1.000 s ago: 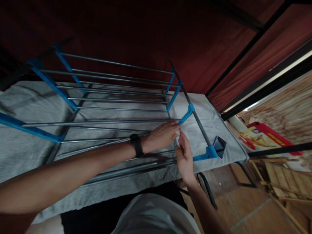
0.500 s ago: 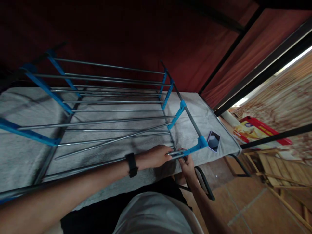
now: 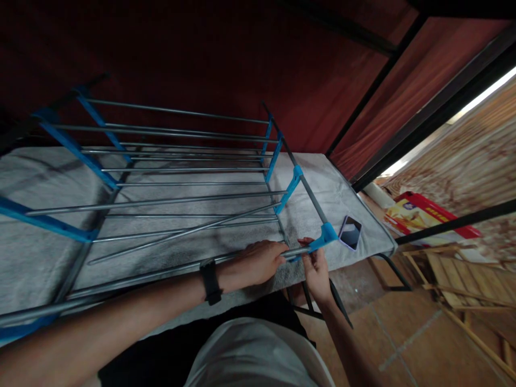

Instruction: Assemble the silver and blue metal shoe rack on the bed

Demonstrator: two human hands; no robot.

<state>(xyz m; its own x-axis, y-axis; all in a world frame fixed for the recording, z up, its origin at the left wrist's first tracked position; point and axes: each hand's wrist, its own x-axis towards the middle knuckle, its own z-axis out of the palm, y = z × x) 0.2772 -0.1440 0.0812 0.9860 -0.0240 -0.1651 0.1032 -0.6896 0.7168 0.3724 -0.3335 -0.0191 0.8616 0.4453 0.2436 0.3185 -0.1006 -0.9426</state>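
A metal rack (image 3: 189,166) with grey rods and blue plastic side pieces lies on a grey towel (image 3: 346,199) over a table. My left hand (image 3: 258,262), with a black watch on its wrist, is closed round the nearest grey rod (image 3: 137,279) close to its right end. My right hand (image 3: 316,269) pinches the blue connector (image 3: 318,242) at the rack's near right corner, where that rod meets it. One loose rod (image 3: 181,232) lies slantwise across the rack.
A phone (image 3: 350,233) lies on the towel just right of the blue corner. Past the table's right edge are a red and yellow box (image 3: 427,217), wooden slats (image 3: 463,279) and a tiled floor. Dark red curtain hangs behind. Black frame bars cross at upper right.
Both hands dropped from the middle rods to the nearest rod and the blue corner piece. The left hand now grips the rod; the right hand has shifted up onto the connector.
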